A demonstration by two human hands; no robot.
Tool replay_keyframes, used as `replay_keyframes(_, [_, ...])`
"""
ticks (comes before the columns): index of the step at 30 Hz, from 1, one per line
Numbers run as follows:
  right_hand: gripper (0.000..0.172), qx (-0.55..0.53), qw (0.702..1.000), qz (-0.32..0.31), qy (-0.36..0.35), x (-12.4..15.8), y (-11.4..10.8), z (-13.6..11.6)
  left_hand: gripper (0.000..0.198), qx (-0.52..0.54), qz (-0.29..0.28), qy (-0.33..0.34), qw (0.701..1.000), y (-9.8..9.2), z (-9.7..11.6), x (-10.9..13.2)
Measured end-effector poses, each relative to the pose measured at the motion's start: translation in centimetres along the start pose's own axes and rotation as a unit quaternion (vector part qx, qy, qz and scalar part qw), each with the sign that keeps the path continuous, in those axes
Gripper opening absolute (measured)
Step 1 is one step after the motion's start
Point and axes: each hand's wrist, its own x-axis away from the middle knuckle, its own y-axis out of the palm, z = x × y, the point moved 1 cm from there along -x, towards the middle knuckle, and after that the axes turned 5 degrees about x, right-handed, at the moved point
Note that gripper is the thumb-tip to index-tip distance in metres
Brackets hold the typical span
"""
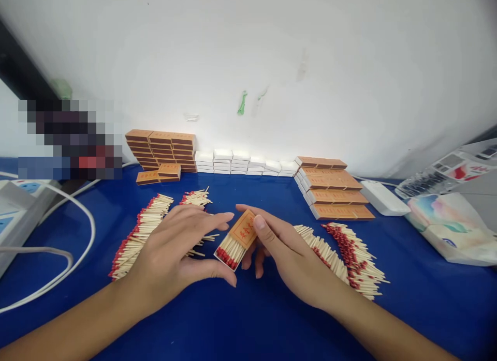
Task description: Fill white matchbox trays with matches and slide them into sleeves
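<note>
My right hand grips a matchbox, thumb on its orange printed top and fingers beneath. The box's tray sticks partway out of its sleeve toward the lower left, full of red-tipped matches. Beside the tray end, my left hand is open, with thumb and fingers spread apart around it; I cannot tell whether the thumb touches it. Loose matches lie in a long heap behind and left of my left hand, and a smaller heap lies past its fingers. More matches are heaped right of my right hand.
Against the wall stand stacked matchboxes, a row of white trays and more stacked boxes. A white plastic block, a tissue pack and a plastic bottle lie right. White cables and a power strip are left.
</note>
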Motion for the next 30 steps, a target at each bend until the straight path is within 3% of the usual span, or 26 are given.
replay_keyframes(4, [0.058,0.046,0.998,-0.053,-0.006,-0.3,-0.4,0.0,0.082,-0.023,-0.020,0.052,0.998,-0.3,-0.3,0.0])
replay_keyframes(7, [0.054,0.070,0.993,-0.096,-0.010,-0.1,-0.2,0.0,0.088,-0.036,-0.031,0.052,0.997,-0.4,-0.4,0.0])
replay_keyframes(14, [0.048,0.074,0.982,-0.174,-0.019,1.3,0.8,-0.6,0.084,-0.041,-0.047,0.061,0.996,-0.3,-0.7,0.2])
replay_keyframes(16, [0.051,0.092,0.981,-0.167,-0.021,1.6,0.9,-0.7,0.085,-0.036,-0.041,0.063,0.997,-0.3,-0.8,0.2])
replay_keyframes(19, [0.074,0.117,0.981,-0.151,-0.019,1.8,1.0,-0.5,0.088,-0.030,-0.041,0.068,0.996,-0.3,-0.8,0.1])
replay_keyframes(21, [0.079,0.120,0.982,-0.146,-0.013,1.9,1.2,-0.2,0.085,-0.025,-0.054,0.078,0.995,-0.3,-0.8,0.0])
replay_keyframes(26, [0.073,0.100,0.987,-0.126,-0.015,1.5,1.5,0.4,0.069,-0.001,-0.079,0.072,0.994,0.0,-0.5,0.0])
replay_keyframes(30, [0.052,0.115,0.992,-0.045,-0.018,0.7,1.1,0.5,0.069,-0.010,-0.058,0.072,0.996,0.0,-0.8,0.1])
